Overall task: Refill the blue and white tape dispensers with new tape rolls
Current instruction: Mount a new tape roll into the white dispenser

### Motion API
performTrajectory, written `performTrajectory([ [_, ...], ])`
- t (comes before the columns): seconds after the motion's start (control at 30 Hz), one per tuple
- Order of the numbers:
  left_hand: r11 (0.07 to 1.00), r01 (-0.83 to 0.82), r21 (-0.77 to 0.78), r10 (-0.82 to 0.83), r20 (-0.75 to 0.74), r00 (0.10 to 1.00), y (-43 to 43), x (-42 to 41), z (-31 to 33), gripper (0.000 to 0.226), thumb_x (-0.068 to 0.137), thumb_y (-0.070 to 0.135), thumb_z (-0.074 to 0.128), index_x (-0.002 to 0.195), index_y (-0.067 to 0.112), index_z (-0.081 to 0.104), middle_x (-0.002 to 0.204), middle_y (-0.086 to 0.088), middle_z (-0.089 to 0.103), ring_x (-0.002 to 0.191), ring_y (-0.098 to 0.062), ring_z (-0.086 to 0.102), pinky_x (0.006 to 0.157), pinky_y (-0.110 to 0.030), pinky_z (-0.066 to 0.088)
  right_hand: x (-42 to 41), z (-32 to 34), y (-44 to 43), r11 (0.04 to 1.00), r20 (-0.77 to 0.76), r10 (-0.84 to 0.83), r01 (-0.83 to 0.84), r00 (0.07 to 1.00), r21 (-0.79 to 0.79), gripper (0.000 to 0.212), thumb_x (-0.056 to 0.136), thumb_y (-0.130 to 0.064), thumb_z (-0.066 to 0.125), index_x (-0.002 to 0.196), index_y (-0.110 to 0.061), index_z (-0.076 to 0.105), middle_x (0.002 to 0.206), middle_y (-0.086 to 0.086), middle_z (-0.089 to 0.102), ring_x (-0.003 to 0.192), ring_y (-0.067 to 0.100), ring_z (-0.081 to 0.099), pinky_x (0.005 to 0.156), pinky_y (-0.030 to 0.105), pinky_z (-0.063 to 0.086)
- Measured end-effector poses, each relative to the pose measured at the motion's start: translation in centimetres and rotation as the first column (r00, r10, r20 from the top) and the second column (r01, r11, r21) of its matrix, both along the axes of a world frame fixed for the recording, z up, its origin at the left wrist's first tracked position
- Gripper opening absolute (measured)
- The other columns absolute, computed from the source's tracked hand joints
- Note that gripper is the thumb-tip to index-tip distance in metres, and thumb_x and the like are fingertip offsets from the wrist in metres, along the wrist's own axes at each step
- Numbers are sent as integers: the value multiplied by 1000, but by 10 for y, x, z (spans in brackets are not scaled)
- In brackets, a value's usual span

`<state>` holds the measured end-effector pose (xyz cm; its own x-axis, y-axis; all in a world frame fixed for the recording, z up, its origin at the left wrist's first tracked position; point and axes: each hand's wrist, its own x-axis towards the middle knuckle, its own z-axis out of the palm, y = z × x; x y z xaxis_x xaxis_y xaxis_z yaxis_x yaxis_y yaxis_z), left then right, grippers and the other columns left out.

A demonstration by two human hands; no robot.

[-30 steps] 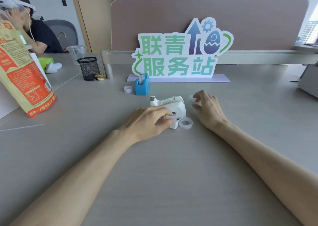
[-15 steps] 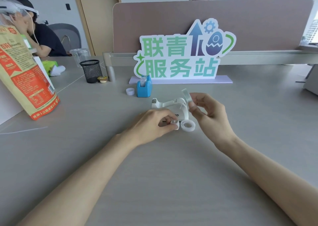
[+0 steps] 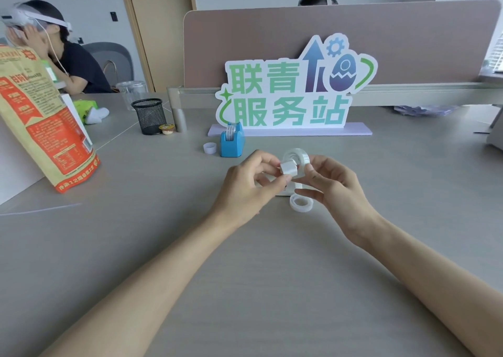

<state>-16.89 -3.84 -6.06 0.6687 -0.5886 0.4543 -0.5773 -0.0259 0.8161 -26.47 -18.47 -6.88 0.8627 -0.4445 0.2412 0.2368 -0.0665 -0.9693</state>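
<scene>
Since half a second ago I have raised both hands off the surface and brought them together above the white plastic tape dispenser, which now shows only as a sliver between them. My left hand has lifted the small white cylindrical core that it was pinching down by the dispenser; it is now pinched between thumb and fingertips at chest-of-frame height. My right hand grips the clear transparent tape roll between thumb and forefinger, the roll standing on edge with its open face toward the core. Core and roll are touching or nearly so; I cannot tell whether the core has entered the roll's hole.

A second translucent white tape ring lies flat on the grey surface just in front of the dispenser, under my right fingers and apart from them.

Farther back the small blue tape dispenser stands upright with a roll already seated in it, and a little white cap-like ring sits just to its left. Behind them stands the white sign with green characters. A black mesh pen cup and an orange printed paper bag stand off to the left.
</scene>
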Motion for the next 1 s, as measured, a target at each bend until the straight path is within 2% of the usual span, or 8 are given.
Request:
performTrajectory([
  [0.07,1000,-29,8,29,29,999,0,0,-1,17,84,25,71,95,19,59,84,8,72,71,-22,64,40,-10,37,1,-2,1,1000,7,2,-2,1000,-22,19,99,-14,52,110,-5,64,107,10,70,98,18,70,83,29,57],
  [0.2,996,-80,46,77,64,995,0,5,-3,17,83,29,71,94,23,60,80,15,70,70,-18,63,39,-9,37,1,-3,0,998,-1,19,-19,1000,-65,20,98,-14,53,110,-5,67,113,15,69,109,26,66,87,31,57],
  [0.27,994,-96,52,91,91,992,0,8,-6,17,81,31,72,91,26,59,80,19,69,67,-18,62,44,-16,43,0,-2,1,996,-12,29,-30,1000,-87,20,98,-14,54,109,-6,68,111,14,70,108,26,66,88,32,57],
  [0.37,990,-123,66,115,113,987,0,11,-9,18,77,32,73,87,28,59,79,23,67,63,-19,59,62,-37,53,0,-2,2,990,-28,19,-22,999,-138,18,97,-14,56,107,-9,69,111,11,70,106,28,66,91,36,56],
  [0.53,987,-130,90,116,144,983,0,13,-9,21,74,38,71,85,27,58,76,23,67,62,-15,59,67,-43,54,-2,-3,4,975,-31,-3,-4,1000,-224,16,96,-17,57,104,-17,70,108,5,71,103,29,65,90,43,54],
  [0.63,986,-131,101,113,170,979,1,13,-9,22,74,41,70,83,27,56,75,21,67,62,-15,59,67,-42,53,-3,-3,5,967,-26,8,-14,1000,-253,16,97,-17,56,105,-18,69,105,3,72,95,20,67,87,35,55],
  [0.77,979,-146,142,116,203,972,2,14,-8,24,74,44,68,83,26,55,70,19,65,64,-10,58,68,-39,53,-4,-3,6,943,-26,20,-27,999,-331,19,96,-14,55,112,-11,66,110,1,72,103,7,67,77,18,54],
  [1.0,982,-125,140,94,210,973,4,14,-6,23,75,42,68,85,26,55,71,25,63,65,-10,58,68,-39,53,-3,-5,7,933,-14,4,-9,1000,-359,19,97,-15,55,112,-12,66,112,1,71,105,4,67,84,28,54],
])
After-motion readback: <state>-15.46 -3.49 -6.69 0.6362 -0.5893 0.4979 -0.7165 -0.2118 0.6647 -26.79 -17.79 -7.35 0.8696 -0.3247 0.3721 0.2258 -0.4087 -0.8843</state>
